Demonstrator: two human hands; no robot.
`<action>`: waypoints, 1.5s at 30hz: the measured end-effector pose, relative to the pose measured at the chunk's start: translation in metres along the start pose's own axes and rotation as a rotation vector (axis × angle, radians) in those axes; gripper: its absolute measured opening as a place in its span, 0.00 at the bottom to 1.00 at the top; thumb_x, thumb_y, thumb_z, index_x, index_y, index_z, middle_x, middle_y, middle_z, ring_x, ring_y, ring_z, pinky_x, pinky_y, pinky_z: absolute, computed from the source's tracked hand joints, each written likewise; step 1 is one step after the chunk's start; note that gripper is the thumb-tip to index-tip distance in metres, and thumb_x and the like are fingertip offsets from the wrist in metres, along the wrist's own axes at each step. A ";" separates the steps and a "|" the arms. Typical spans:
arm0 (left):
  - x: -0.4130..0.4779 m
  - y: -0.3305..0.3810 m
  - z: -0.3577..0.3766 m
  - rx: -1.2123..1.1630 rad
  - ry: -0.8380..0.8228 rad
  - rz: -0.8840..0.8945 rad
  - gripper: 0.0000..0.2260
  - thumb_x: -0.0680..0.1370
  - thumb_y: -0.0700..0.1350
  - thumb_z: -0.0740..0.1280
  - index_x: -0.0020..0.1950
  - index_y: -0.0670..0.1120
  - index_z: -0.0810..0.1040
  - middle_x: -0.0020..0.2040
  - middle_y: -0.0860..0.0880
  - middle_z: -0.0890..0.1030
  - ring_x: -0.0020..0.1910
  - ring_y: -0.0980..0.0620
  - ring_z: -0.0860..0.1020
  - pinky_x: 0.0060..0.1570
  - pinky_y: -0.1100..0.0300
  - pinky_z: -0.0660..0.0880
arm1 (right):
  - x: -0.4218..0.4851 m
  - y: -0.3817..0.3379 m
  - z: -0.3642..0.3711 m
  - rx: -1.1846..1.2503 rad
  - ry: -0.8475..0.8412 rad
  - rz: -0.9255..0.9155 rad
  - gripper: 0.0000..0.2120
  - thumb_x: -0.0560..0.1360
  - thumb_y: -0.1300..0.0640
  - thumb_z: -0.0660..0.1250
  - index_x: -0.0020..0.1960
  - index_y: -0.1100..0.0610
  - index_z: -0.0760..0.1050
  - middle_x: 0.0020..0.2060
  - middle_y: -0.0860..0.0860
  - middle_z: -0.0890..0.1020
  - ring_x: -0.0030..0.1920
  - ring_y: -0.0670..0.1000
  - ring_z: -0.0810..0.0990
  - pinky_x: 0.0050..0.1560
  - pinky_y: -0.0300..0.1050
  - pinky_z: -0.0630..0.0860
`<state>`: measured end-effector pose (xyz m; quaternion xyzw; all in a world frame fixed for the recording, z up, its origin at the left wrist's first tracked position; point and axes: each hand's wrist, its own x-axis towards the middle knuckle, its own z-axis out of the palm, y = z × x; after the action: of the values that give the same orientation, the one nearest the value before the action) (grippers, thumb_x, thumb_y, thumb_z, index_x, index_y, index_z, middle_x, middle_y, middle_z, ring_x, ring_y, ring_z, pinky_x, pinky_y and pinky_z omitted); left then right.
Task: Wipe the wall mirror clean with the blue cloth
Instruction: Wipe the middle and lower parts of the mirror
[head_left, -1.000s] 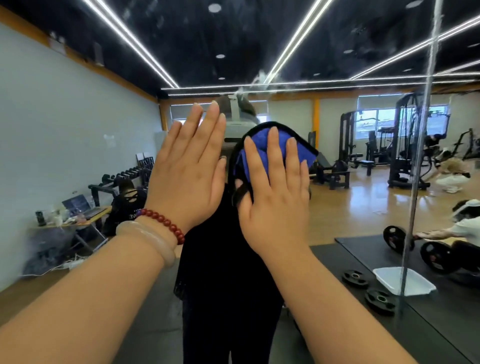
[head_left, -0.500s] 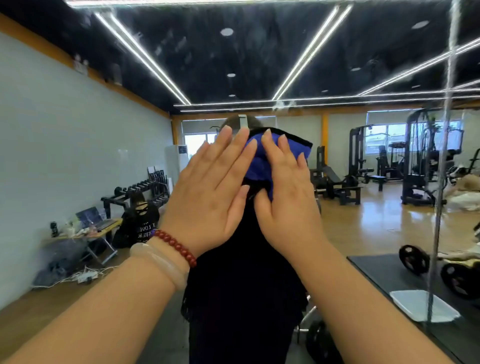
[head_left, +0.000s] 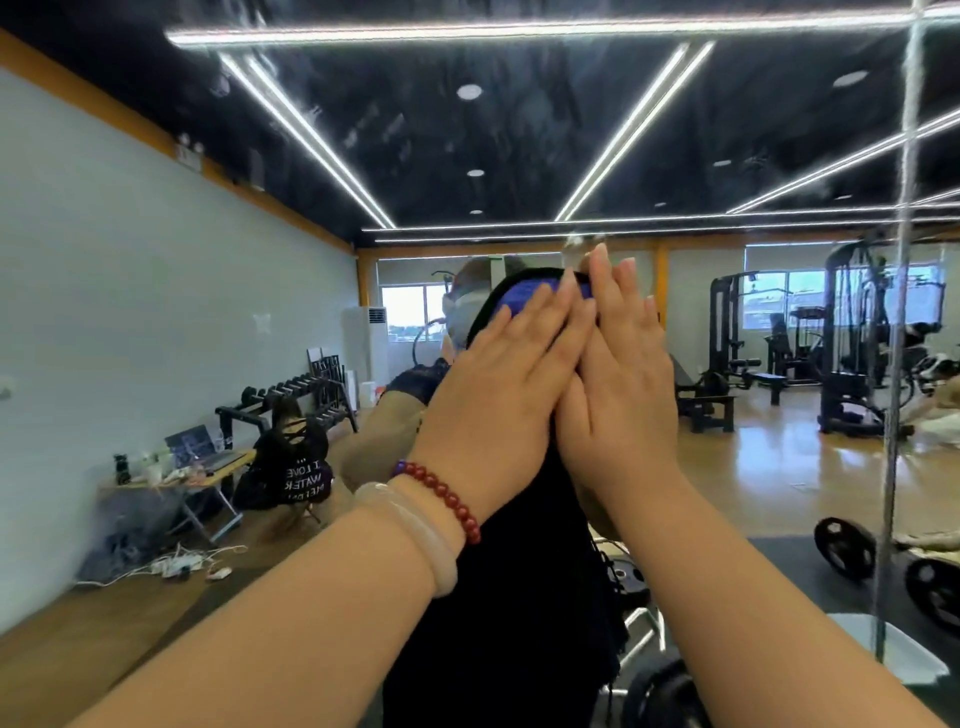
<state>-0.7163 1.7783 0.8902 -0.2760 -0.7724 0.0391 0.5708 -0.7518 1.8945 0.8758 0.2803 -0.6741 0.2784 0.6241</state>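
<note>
While both hands press the cloth flat against the mirror, the wiping step itself looks to be in hand, probably somewhere in its middle rather than near its end. The left hand and right hand lie side by side on the cloth, fingers straight and close together, none curled round it; the left fingertips overlap the inner edge of the right hand. Only a small blue patch with a dark hem shows above the left fingers, the rest being hidden under the palms. It sits about mid-panel, well below the mirror's top edge and well left of the vertical seam at the right. Faint streaks and haze show on the glass higher up, towards the top edge, so that part seems not yet done. A red bead bracelet and a pale bangle are on the left wrist. The next move likely calls for even pressure from both flat palms while sliding the cloth in overlapping passes up towards that hazy band, with the cloth kept spread so that it does not bunch or slip out from under the fingers.
</note>
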 end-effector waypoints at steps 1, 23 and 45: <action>-0.003 0.000 0.002 0.013 -0.025 -0.028 0.26 0.79 0.45 0.52 0.77 0.45 0.56 0.78 0.47 0.59 0.76 0.52 0.57 0.75 0.61 0.44 | -0.001 0.001 0.001 -0.010 0.003 -0.006 0.27 0.79 0.54 0.50 0.76 0.59 0.61 0.77 0.56 0.59 0.77 0.50 0.51 0.78 0.46 0.44; 0.002 -0.018 0.005 0.372 0.032 -0.175 0.25 0.79 0.51 0.53 0.77 0.52 0.61 0.77 0.45 0.60 0.77 0.39 0.55 0.71 0.31 0.48 | -0.001 0.001 0.014 -0.299 0.050 -0.022 0.28 0.79 0.54 0.52 0.77 0.63 0.59 0.77 0.58 0.60 0.77 0.53 0.54 0.78 0.47 0.45; -0.006 -0.066 -0.032 0.314 0.072 -0.413 0.25 0.79 0.47 0.52 0.78 0.47 0.60 0.78 0.46 0.59 0.77 0.43 0.55 0.73 0.40 0.48 | 0.002 -0.024 0.023 -0.341 0.079 0.070 0.27 0.80 0.55 0.52 0.77 0.66 0.56 0.77 0.60 0.57 0.77 0.54 0.51 0.77 0.44 0.39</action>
<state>-0.7115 1.7119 0.9213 -0.0216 -0.7759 0.0312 0.6297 -0.7503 1.8609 0.8771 0.1356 -0.6960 0.1922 0.6784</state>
